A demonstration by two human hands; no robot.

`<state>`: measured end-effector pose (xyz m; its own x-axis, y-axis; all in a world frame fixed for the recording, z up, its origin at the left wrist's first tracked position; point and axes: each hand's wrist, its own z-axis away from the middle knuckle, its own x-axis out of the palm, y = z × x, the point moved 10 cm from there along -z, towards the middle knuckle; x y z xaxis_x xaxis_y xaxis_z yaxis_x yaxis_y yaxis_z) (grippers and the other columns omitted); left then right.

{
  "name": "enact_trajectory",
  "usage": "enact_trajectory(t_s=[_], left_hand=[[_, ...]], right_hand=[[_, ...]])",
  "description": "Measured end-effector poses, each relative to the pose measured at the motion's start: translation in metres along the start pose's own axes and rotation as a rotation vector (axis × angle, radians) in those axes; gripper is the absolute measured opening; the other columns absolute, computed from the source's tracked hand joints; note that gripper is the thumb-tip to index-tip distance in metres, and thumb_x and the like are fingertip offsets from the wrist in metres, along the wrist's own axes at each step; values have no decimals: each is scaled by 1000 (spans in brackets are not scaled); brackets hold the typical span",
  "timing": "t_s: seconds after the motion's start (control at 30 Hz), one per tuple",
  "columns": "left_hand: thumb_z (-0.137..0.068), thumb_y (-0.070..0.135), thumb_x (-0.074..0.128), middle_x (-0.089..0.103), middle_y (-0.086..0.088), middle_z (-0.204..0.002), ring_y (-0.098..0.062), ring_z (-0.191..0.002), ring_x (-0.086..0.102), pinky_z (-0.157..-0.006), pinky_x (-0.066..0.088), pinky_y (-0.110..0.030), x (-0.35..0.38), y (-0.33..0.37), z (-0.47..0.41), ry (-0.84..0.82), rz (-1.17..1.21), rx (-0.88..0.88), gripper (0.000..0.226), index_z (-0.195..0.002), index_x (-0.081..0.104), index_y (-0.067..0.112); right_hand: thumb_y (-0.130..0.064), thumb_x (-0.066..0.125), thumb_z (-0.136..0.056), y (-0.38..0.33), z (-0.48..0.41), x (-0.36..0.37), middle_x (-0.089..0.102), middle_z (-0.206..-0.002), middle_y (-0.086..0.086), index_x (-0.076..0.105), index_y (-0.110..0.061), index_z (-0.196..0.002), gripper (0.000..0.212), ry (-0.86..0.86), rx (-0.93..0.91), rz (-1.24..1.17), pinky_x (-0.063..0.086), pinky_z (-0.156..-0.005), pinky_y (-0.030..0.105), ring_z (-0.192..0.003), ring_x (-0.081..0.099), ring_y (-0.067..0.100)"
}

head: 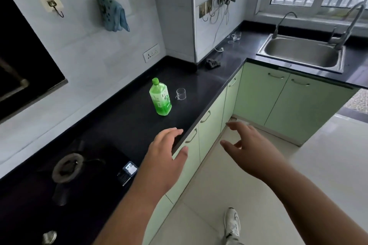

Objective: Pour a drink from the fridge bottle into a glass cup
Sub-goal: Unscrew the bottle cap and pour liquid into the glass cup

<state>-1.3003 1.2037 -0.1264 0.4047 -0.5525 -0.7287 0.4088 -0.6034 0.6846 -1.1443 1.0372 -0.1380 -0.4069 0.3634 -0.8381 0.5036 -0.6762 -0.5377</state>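
A green plastic bottle (160,97) with a green cap stands upright near the centre of the frame on a dark countertop (123,123). Its cap looks to be on, so pouring has likely not begun. Just to its right, apart from it, stands a small clear glass cup (181,94) with a handle, upright and apparently empty. The two are set side by side, close enough for an easy pour.

Below them, in the lower middle of the frame, two bare hands reach forward. The left hand (166,150) hovers above the counter's front edge, fingers spread and relaxed, holding nothing. The right hand (248,146) hangs in the air over the floor, in front of the pale green cabinets (256,93), fingers loosely parted, also empty. Both seem aimed at the bottle and cup, probably to steady the bottle and twist off the cap.

At lower left is a gas burner (67,167). A steel sink (300,52) sits at upper right, and a blue cloth (112,13) hangs from a wall hook at upper left.
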Motion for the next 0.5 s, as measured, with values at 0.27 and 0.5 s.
enact_trajectory(t_s=[0.27, 0.5], left_hand=[[-98, 43, 52, 37, 27, -146, 2, -134, 39, -102, 42, -23, -5, 11, -100, 131, -53, -96, 46, -143, 43, 44], [-98, 41, 53, 38, 26, -145, 2, -134, 40, -105, 43, -26, 12, -10, -147, 162, 6, -237, 45, -142, 42, 45]], right_hand=[[-59, 50, -94, -11, -136, -28, 44, -146, -14, 34, -39, -146, 57, -45, -183, 11, 55, -85, 30, -94, 63, 1], [-59, 50, -94, -9, -215, -25, 43, -150, -11, 34, -37, -147, 59, -148, -258, 57, 57, -90, 34, -103, 64, 6]])
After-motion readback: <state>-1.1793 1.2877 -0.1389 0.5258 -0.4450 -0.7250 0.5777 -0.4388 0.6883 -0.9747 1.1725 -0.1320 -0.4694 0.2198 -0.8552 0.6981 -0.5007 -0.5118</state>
